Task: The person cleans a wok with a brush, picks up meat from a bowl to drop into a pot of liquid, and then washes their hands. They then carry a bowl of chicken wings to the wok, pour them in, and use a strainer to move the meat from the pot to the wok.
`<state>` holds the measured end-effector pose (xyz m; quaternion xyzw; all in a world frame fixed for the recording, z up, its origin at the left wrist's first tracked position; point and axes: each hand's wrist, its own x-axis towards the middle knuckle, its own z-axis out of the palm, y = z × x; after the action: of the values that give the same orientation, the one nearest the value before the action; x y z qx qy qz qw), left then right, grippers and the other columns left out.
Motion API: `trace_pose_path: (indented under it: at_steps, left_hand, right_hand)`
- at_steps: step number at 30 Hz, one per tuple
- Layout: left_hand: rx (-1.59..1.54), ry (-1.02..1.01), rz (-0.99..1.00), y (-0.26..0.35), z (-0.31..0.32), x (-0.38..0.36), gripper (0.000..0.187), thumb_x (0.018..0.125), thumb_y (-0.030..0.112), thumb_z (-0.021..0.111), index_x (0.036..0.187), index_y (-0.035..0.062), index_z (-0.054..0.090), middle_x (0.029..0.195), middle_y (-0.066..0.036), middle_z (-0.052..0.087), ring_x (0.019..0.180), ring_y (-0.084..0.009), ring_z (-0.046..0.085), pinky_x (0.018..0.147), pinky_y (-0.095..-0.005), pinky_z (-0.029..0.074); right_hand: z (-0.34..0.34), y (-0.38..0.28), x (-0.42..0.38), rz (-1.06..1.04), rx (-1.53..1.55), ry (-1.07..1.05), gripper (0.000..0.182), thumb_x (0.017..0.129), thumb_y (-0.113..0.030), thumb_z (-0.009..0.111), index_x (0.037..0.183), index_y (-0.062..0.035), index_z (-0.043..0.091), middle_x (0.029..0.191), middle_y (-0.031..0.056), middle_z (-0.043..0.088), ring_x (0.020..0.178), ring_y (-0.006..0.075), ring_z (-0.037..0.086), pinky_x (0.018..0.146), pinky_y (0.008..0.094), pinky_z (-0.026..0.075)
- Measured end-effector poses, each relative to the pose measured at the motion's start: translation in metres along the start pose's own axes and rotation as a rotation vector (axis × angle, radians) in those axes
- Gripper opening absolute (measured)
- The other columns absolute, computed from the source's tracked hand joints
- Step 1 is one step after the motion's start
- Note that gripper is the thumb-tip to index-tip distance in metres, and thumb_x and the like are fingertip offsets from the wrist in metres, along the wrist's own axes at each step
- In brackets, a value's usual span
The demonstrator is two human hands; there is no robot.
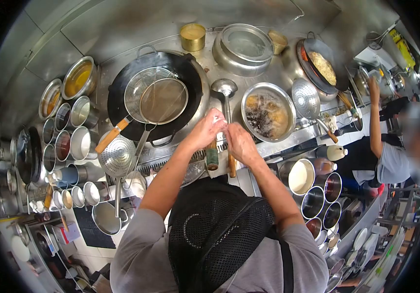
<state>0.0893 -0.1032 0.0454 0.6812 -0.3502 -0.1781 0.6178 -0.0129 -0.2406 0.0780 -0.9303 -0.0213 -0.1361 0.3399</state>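
My left hand (209,129) and my right hand (241,144) meet above the stove's front edge, fingers pinched together. Something small and pale shows between the fingertips; I cannot make out what. Beneath them lie a metal ladle (225,88) with a wooden handle and another handle wrapped in green (212,159). Right of my hands, a steel pot (244,117) holds bubbling liquid with brown and dark pieces of food (271,117). To the left, a black wok (117,93) carries a wire strainer (132,93) and a fine round sieve (165,101).
Perforated skimmers (116,155) (306,97) lie at both sides. A lidded pot (241,63) and a brass-coloured tin (193,37) stand behind. Seasoning containers (80,141) crowd the left, more containers (312,201) the right. Another person (390,161) reaches out at far right.
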Motion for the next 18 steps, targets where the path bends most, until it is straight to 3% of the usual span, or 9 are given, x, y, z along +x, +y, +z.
trace_pose_path:
  at_steps: [2,5,6,7,9,10,15,17,18]
  left_hand:
    - [-0.018,0.031,-0.059,-0.002,-0.002,-0.002,0.018,0.097,0.016,0.053,0.107,0.0034,0.045,0.087,-0.01,0.059,0.07,-0.019,0.061,0.061,-0.0341,0.05]
    - [-0.148,0.138,-0.204,-0.019,-0.014,-0.004,0.016,0.097,0.017,0.053,0.107,0.007,0.045,0.086,-0.006,0.057,0.069,-0.015,0.058,0.057,-0.0301,0.049]
    - [-0.261,0.21,-0.297,-0.025,-0.019,-0.006,0.014,0.098,0.018,0.052,0.106,0.0088,0.046,0.085,-0.004,0.056,0.069,-0.0127,0.057,0.055,-0.0272,0.048]
    - [-0.261,0.204,-0.296,-0.022,-0.022,-0.005,0.014,0.098,0.018,0.052,0.106,0.0088,0.046,0.085,-0.004,0.056,0.069,-0.0127,0.057,0.055,-0.0272,0.048]
    - [-0.553,0.274,-0.435,-0.015,-0.021,-0.006,0.017,0.098,0.026,0.052,0.104,0.0106,0.049,0.083,-0.001,0.055,0.064,-0.0098,0.054,0.051,-0.0219,0.043]
    - [-0.647,0.277,-0.413,-0.014,-0.018,-0.006,0.016,0.099,0.026,0.051,0.105,0.0114,0.049,0.084,-0.002,0.055,0.064,-0.0116,0.052,0.052,-0.0239,0.044]
    - [-0.877,0.288,-0.493,-0.026,-0.003,-0.011,0.015,0.096,0.016,0.051,0.111,0.0113,0.05,0.094,-0.006,0.058,0.082,-0.0171,0.058,0.066,-0.0334,0.051]
    - [-1.067,0.287,-0.429,-0.034,0.0,-0.013,0.028,0.092,0.008,0.053,0.12,0.0081,0.047,0.103,-0.01,0.058,0.091,-0.0205,0.059,0.076,-0.0354,0.052]
    - [-1.065,0.288,-0.433,-0.032,0.001,-0.013,0.028,0.092,0.008,0.053,0.12,0.0081,0.047,0.103,-0.01,0.058,0.091,-0.0205,0.059,0.076,-0.0354,0.052]
  right_hand:
    - [0.001,0.0,-0.003,0.021,0.04,-0.022,0.021,0.097,-0.017,0.046,0.088,0.001,0.05,0.086,0.0241,0.056,0.083,0.0452,0.054,0.071,0.0495,0.044]
    - [-0.016,0.008,-0.006,0.143,0.43,0.097,0.027,0.101,-0.023,0.044,0.092,0.0002,0.053,0.075,0.0115,0.052,0.07,0.0229,0.054,0.067,0.0368,0.045]
    - [-0.025,0.014,-0.007,0.172,0.552,0.125,0.03,0.102,-0.027,0.042,0.092,-0.0017,0.055,0.074,0.0031,0.049,0.068,0.0115,0.046,0.065,0.0287,0.041]
    - [-0.035,0.02,-0.006,0.294,0.78,0.112,0.026,0.101,-0.024,0.045,0.091,-0.0039,0.057,0.075,0.0001,0.051,0.066,0.0083,0.046,0.062,0.0248,0.04]
    - [-0.055,0.036,0.001,0.408,1.235,0.099,0.019,0.099,-0.022,0.05,0.093,-0.0055,0.057,0.075,0.0002,0.052,0.064,0.0073,0.046,0.06,0.0221,0.038]
    - [-0.058,0.03,0.003,0.369,1.622,0.213,0.01,0.095,-0.015,0.054,0.095,-0.005,0.057,0.076,0.0007,0.054,0.064,0.0094,0.049,0.059,0.0228,0.039]
    - [-0.053,0.088,0.003,0.455,1.611,0.308,0.015,0.09,-0.004,0.052,0.103,-0.0019,0.058,0.085,0.004,0.06,0.068,0.0113,0.052,0.06,0.0251,0.044]
    - [-0.049,0.093,0.003,0.648,1.335,0.369,0.02,0.09,-0.002,0.052,0.109,-0.0014,0.059,0.091,0.0049,0.062,0.067,0.0116,0.053,0.059,0.0242,0.044]
    - [-0.037,0.13,-0.007,0.61,1.201,0.292,0.022,0.089,-0.005,0.055,0.109,0.0011,0.061,0.095,0.0052,0.064,0.068,0.012,0.056,0.062,0.0238,0.045]
